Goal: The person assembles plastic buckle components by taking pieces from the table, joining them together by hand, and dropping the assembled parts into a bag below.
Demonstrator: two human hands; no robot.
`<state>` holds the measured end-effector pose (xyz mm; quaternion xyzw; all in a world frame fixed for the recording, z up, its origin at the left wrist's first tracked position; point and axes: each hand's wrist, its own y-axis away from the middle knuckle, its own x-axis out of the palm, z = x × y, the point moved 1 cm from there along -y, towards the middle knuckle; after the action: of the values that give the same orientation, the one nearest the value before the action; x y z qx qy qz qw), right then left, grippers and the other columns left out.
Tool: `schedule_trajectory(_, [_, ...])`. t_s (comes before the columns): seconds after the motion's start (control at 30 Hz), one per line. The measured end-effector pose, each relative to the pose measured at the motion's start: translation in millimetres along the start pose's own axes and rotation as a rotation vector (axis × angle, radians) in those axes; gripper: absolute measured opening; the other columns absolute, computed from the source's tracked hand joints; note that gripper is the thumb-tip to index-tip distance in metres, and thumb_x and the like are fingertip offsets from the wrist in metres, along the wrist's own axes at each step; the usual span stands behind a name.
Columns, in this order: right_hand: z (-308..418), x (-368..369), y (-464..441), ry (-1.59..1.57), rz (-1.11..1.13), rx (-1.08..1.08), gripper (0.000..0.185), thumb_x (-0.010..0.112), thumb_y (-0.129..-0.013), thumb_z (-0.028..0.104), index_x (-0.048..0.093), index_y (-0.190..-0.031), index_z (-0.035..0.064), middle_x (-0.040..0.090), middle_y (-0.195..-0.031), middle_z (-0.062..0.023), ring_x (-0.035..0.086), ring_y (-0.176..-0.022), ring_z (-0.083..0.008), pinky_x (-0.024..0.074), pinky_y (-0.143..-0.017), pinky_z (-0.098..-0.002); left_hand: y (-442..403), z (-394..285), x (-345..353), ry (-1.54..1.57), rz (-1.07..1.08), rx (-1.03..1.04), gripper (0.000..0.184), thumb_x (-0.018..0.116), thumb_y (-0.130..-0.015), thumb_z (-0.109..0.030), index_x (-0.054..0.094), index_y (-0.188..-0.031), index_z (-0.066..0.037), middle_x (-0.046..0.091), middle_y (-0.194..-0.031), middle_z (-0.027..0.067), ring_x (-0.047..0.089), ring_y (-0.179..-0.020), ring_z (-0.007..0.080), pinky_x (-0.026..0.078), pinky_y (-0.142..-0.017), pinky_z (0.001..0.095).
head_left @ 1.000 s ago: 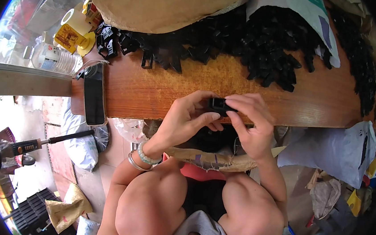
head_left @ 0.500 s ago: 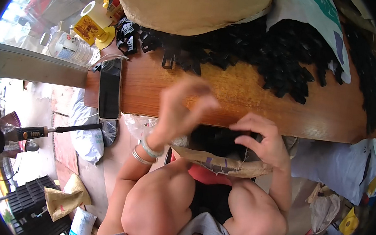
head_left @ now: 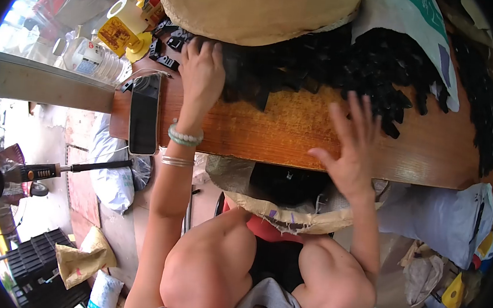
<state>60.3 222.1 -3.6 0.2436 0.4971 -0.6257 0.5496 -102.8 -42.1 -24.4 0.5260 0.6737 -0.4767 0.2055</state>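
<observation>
My left hand [head_left: 202, 77], with bracelets on its wrist, lies at the left end of a heap of small black plastic pieces [head_left: 377, 66] on the wooden table. Its fingers reach forward over the pieces, and I see nothing gripped in it. Over the front right of the tabletop, my right hand [head_left: 353, 146] is spread with thumb apart, holding nothing; its fingertips come near the heap's front edge. Below the table edge, an open woven sack [head_left: 305, 219] sits at my lap, with dark contents inside that I cannot make out singly.
A large tan sack [head_left: 259, 8] and a white printed sack [head_left: 405, 18] stand behind the heap. On the left are a phone [head_left: 144, 118], a plastic bottle [head_left: 93, 61] and a yellow holder [head_left: 119, 36]. A fan [head_left: 22, 174] stands beyond the table's left side.
My left hand has moved forward and left from above the table's front onto the black pieces. My right hand has risen from over the sack to above the tabletop, its fingers spreading.
</observation>
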Motion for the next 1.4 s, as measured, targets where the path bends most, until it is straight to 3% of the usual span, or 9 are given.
schedule_trajectory(0.23, [54.6, 44.3, -14.1, -0.110, 0.120, -0.295, 0.079, 0.074, -0.072, 0.038, 0.038, -0.143, 0.0366, 0.016, -0.156, -0.0116, 0.015, -0.143, -0.0371, 0.0165, -0.107, -0.0681, 47.0, -51.9, -0.4, 0.178, -0.037, 0.228, 0.017, 0.056, -0.092, -0.015, 0.063, -0.099, 0.000, 0.052, -0.119, 0.0285, 0.042, -0.119, 0.0478, 0.035, -0.101, 0.0523])
schedule_trajectory(0.37, [61.7, 51.3, -17.0, -0.072, 0.146, -0.279, 0.071, 0.070, -0.078, 0.037, 0.039, -0.142, 0.0367, 0.015, -0.156, -0.0115, 0.013, -0.144, -0.0365, 0.0152, -0.106, -0.0703, 49.7, -46.3, -28.0, 0.393, -0.043, 0.114, 0.010, 0.057, -0.088, -0.005, 0.063, -0.093, 0.002, 0.063, -0.102, 0.0175, 0.059, -0.100, 0.0327, 0.044, -0.091, 0.0403])
schedule_trajectory(0.43, [60.3, 50.2, -17.6, -0.093, 0.129, -0.266, 0.069, 0.070, -0.079, 0.037, 0.041, -0.141, 0.0367, 0.015, -0.156, -0.0111, 0.012, -0.144, -0.0366, 0.0141, -0.105, -0.0721, 27.5, -13.7, -47.0, 0.281, -0.236, 0.119, 0.006, 0.058, -0.083, -0.002, 0.062, -0.087, 0.001, 0.061, -0.084, 0.0159, 0.057, -0.087, 0.0340, 0.044, -0.080, 0.0412])
schedule_trajectory(0.63, [63.3, 47.7, -17.0, -0.062, 0.161, -0.307, 0.065, 0.070, -0.078, 0.038, 0.045, -0.139, 0.0366, 0.015, -0.157, -0.0100, 0.010, -0.145, -0.0361, 0.0118, -0.105, -0.0731, -84.0, 90.4, -30.2, 0.188, -0.168, -0.045, 0.033, 0.051, -0.093, -0.021, 0.060, -0.119, -0.003, 0.055, -0.122, 0.0220, 0.049, -0.118, 0.0355, 0.037, -0.102, 0.0433])
schedule_trajectory(0.83, [64.1, 48.2, -14.6, -0.101, 0.158, -0.349, 0.061, 0.070, -0.075, 0.041, 0.053, -0.134, 0.0338, 0.020, -0.156, -0.0095, 0.012, -0.145, -0.0351, 0.0048, -0.109, -0.0685, -87.9, 104.0, 5.9, -0.128, -0.059, -0.087, 0.039, 0.045, -0.094, -0.032, 0.059, -0.121, -0.008, 0.054, -0.124, 0.0221, 0.044, -0.121, 0.0383, 0.033, -0.103, 0.0493])
schedule_trajectory(0.93, [64.0, 50.7, -13.5, -0.090, 0.140, -0.378, 0.062, 0.071, -0.075, 0.041, 0.053, -0.134, 0.0341, 0.020, -0.156, -0.0091, 0.012, -0.145, -0.0346, 0.0045, -0.109, -0.0684, -58.4, 64.0, 3.0, -0.217, 0.027, -0.069, 0.040, 0.050, -0.090, -0.029, 0.058, -0.116, 0.001, 0.055, -0.123, 0.0238, 0.045, -0.118, 0.0422, 0.036, -0.101, 0.0480])
schedule_trajectory(1.1, [64.6, 49.8, -13.2, -0.077, 0.124, -0.395, 0.062, 0.071, -0.075, 0.040, 0.053, -0.134, 0.0342, 0.021, -0.156, -0.0095, 0.013, -0.145, -0.0349, 0.0049, -0.108, -0.0693, -17.0, 23.1, 19.1, 0.278, -0.035, -0.076, 0.037, 0.057, -0.085, -0.016, 0.055, -0.112, 0.009, 0.048, -0.127, 0.0330, 0.044, -0.118, 0.0480, 0.035, -0.104, 0.0475])
schedule_trajectory(1.3, [63.2, 49.3, -13.3, -0.057, 0.127, -0.387, 0.064, 0.072, -0.076, 0.039, 0.049, -0.136, 0.0333, 0.018, -0.156, -0.0094, 0.013, -0.144, -0.0348, 0.0114, -0.105, -0.0721, 24.3, -7.8, -31.2, 0.634, 0.019, -0.157, 0.037, 0.054, -0.087, -0.010, 0.055, -0.121, 0.003, 0.048, -0.133, 0.0253, 0.036, -0.130, 0.0442, 0.026, -0.112, 0.0446])
schedule_trajectory(1.4, [62.5, 49.1, -13.5, -0.075, 0.117, -0.382, 0.065, 0.073, -0.075, 0.038, 0.049, -0.136, 0.0332, 0.019, -0.156, -0.0101, 0.013, -0.144, -0.0353, 0.0120, -0.105, -0.0722, 35.0, 13.6, -66.6, -0.227, -0.094, 0.145, 0.045, 0.055, -0.084, -0.008, 0.052, -0.128, -0.005, 0.045, -0.136, 0.0228, 0.035, -0.133, 0.0404, 0.020, -0.112, 0.0543])
